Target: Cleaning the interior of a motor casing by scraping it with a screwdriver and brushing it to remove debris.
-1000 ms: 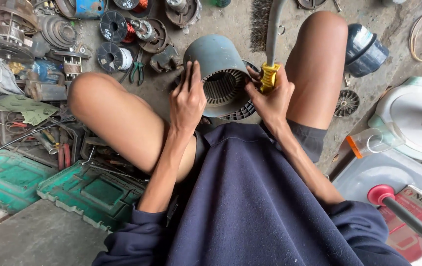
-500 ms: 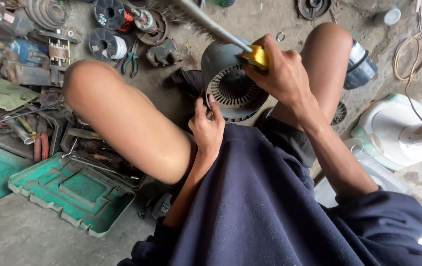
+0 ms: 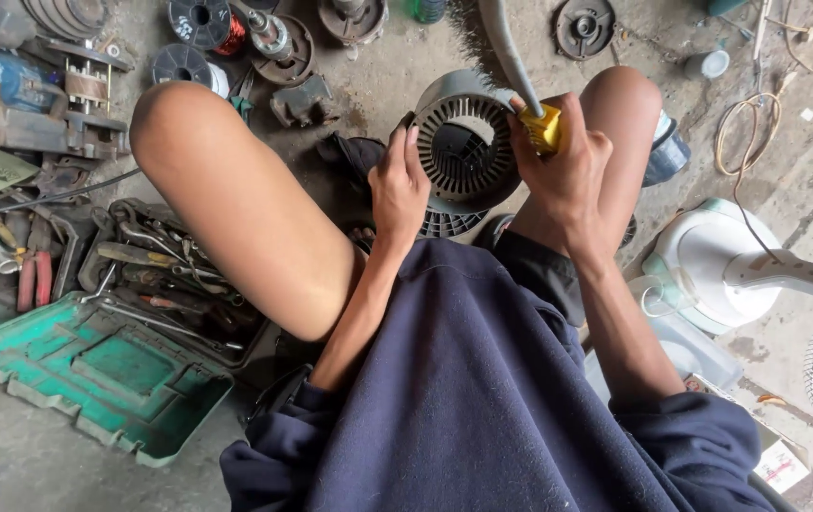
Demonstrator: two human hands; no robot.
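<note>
Bracing the grey motor housing point(image 3: 463, 142) between your knees, your left hand point(image 3: 399, 185) presses flat, fingers together, against its rim so it cannot turn. Your right hand point(image 3: 567, 161) has fingers wrapped around the yellow-handled tool point(image 3: 544, 128), tip at the housing's edge just beyond them.

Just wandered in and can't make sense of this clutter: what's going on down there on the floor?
A person sits on the concrete floor with knees apart, a grey motor housing between them. The left hand steadies its slotted rim, while the right hand grips a yellow-handled tool pressed against the housing's edge. A green tool case lies open by the left knee, beside a tray of hand tools. A white fan base stands to the right.
</note>
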